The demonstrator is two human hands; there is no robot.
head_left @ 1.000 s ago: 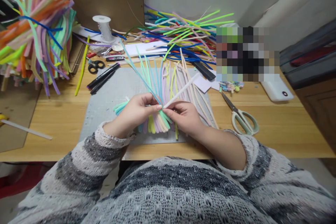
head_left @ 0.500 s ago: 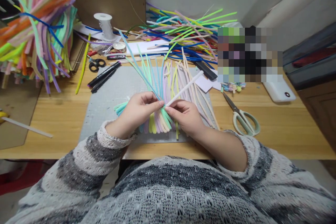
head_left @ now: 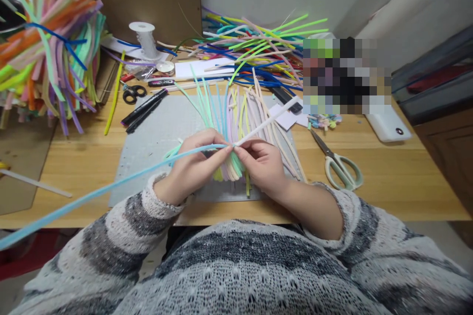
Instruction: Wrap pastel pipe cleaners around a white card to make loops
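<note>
My left hand (head_left: 197, 160) pinches a long light-blue pipe cleaner (head_left: 111, 186), which sweeps out over my left forearm toward the bottom left. Close beside it, my right hand (head_left: 260, 162) is closed on a white pipe cleaner (head_left: 268, 124) that slants up to the right. The fingertips of both hands nearly meet. Below them shows a row of looped pastel pipe cleaners (head_left: 233, 170), partly hidden by my hands. More pastel pipe cleaners (head_left: 207, 103) fan out behind my fingers over a grey cutting mat (head_left: 144, 155).
Scissors with pale handles (head_left: 343, 170) lie to the right, near a white phone (head_left: 388, 125). Black markers (head_left: 144, 112) and small black-handled scissors (head_left: 133, 93) are at left. A large bundle of colored pipe cleaners (head_left: 51, 49) stands far left; a loose pile (head_left: 258, 49) lies behind.
The light-blue pipe cleaner, which pointed up and away to the left, now bends down across my left hand and forearm toward me. Both hands stay pinched at nearly the same spot.
</note>
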